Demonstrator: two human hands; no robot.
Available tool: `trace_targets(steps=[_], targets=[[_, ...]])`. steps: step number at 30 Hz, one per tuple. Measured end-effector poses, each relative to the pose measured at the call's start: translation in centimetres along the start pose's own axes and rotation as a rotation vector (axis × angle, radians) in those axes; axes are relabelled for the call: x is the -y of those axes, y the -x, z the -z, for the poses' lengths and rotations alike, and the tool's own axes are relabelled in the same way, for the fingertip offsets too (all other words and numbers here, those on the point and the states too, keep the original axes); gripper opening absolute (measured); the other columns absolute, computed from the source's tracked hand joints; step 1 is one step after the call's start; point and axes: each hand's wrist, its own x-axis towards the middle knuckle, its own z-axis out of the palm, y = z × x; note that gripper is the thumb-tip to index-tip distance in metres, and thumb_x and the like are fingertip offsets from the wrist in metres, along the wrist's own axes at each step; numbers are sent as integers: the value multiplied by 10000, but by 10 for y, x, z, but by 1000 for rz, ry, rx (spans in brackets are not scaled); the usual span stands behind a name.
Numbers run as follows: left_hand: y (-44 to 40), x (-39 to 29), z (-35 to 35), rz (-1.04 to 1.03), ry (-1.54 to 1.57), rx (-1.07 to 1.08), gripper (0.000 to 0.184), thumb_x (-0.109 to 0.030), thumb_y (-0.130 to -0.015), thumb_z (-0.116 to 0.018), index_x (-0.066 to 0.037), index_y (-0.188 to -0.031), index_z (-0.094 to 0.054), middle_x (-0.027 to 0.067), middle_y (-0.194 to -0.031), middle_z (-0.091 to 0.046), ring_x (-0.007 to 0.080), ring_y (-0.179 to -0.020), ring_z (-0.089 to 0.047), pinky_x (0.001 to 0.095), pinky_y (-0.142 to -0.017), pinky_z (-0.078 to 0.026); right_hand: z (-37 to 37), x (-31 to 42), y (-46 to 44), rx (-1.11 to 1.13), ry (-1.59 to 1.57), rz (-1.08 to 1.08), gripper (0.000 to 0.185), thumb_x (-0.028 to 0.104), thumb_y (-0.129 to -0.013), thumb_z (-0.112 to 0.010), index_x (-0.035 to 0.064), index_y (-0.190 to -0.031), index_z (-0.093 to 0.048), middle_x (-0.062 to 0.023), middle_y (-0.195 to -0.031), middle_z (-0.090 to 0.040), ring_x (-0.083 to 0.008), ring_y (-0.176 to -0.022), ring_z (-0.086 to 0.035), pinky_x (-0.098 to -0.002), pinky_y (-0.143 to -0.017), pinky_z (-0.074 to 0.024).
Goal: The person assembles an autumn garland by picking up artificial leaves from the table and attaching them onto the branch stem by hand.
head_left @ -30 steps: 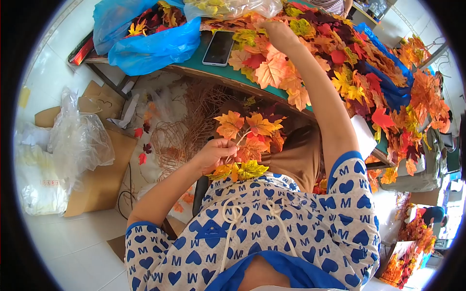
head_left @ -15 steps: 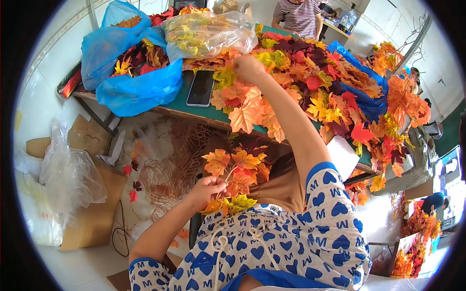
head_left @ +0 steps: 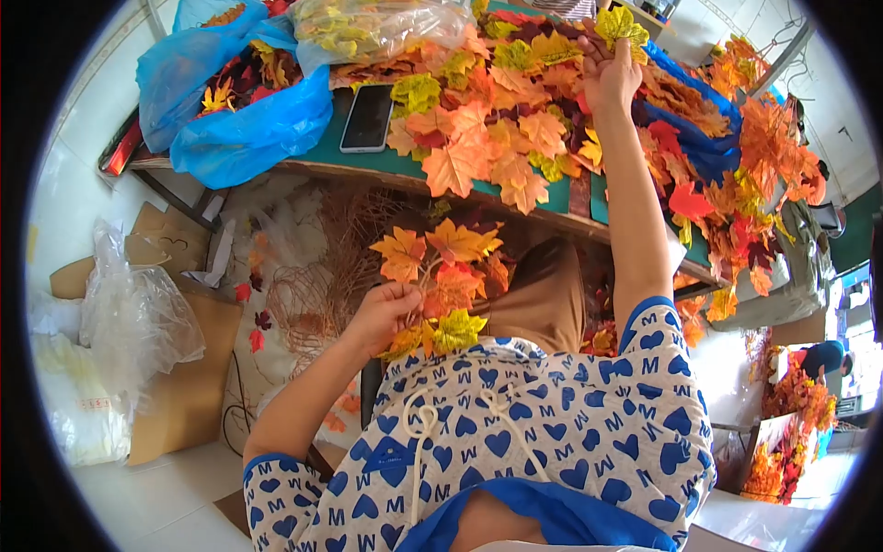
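In front of my chest, my left hand is closed on the stem of an artificial maple leaf garland. Its leaves are orange and red, with yellow ones at the lower end by my shirt. My right arm stretches over the table, and my right hand pinches a yellow-green artificial leaf at the far side. Beneath and around that hand spreads a pile of loose artificial leaves in orange, yellow, red and dark purple.
A phone lies on the green tabletop. Blue plastic bags with leaves stand at the left, beside a clear bag of yellow leaves. Tangled brown stems lie on the floor, near a cardboard box. Another person's striped shirt shows behind.
My right hand has moved right and farther across the table, and now holds up a yellow-green leaf. My left hand keeps the garland in nearly the same place. The view has shifted slightly.
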Motion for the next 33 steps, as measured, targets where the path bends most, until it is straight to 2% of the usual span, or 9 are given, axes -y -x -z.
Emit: trace_targets(steps=[6, 12, 14, 15, 18, 19, 22, 28, 33], targets=[[2, -1, -2, -58, 149, -81, 74, -81, -893, -535, -24, -919, -576, 44, -835, -570, 241, -890, -623, 319, -779, -480, -3, 27, 154, 182, 680, -286, 237, 287, -942, -509, 88, -827, -566, 10, -702, -572, -32, -576, -482, -177, -479, -357], [13, -12, -10, -133, 191, -38, 111, -80, -881, -562, -15, -965, -595, 48, -880, -602, 187, -874, -615, 275, -742, -464, 17, -9, 292, 22, 158, -863, 217, 268, -970, -455, 82, -910, -550, -25, -769, -596, -60, -545, -507, -151, -404, -304], [14, -12, -13, -139, 214, -46, 140, -56, -872, -570, 15, -990, -598, 72, -906, -624, 172, -845, -626, 262, -744, -486, 24, -14, 310, 15, 64, -938, 228, 287, -963, -463, 82, -1027, -540, -64, -783, -602, -81, -551, -477, -144, -455, -349], [13, -11, -13, -131, 169, -66, 126, -72, -872, -575, -4, -975, -602, 69, -930, -623, 175, -862, -616, 265, -743, -467, 26, -16, 313, 63, -130, -959, 242, 229, -965, -454, 36, -1098, -515, -102, -865, -607, -107, -635, -539, -149, -546, -478], [11, -6, -16, -109, 103, -74, 131, -94, -881, -572, -14, -983, -596, 74, -963, -624, 177, -877, -608, 267, -740, -451, 26, -14, 318, -59, -251, -1037, 234, 165, -964, -448, -25, -1065, -540, -140, -974, -624, -144, -808, -630, -174, -632, -533], [10, -6, -18, -111, 80, -61, 149, -99, -891, -562, -6, -1005, -586, 83, -973, -627, 175, -873, -608, 266, -737, -453, 30, -15, 319, 50, -454, -1026, 239, 85, -940, -469, -77, -1112, -509, -174, -1009, -611, -186, -916, -629, -216, -814, -541], [16, -10, -32, -72, 149, -13, 173, -100, -914, -535, 10, -1044, -568, 82, -980, -625, 140, -816, -621, 240, -739, -489, 19, -19, 323, -28, -639, -1117, 213, 44, -917, -499, -82, -1088, -520, -179, -1003, -612, -182, -897, -632, -211, -810, -545], [11, 6, -26, -112, 29, 74, 238, -152, -945, -487, -34, -1149, -521, 59, -1048, -595, 130, -946, -590, 294, -825, -481, 30, -30, 332, 304, 39, -973, 167, 66, -893, -577, 40, -1055, -609, -45, -838, -655, -78, -753, -615, -154, -628, -475], [11, 2, -21, -99, 167, 181, 233, -121, -912, -532, -15, -1120, -534, 69, -957, -610, 130, -843, -607, 252, -736, -508, 27, -33, 331, 505, 423, -420, 181, -2, -819, -643, 31, -997, -633, -52, -921, -653, -112, -810, -622, -234, -758, -489]])
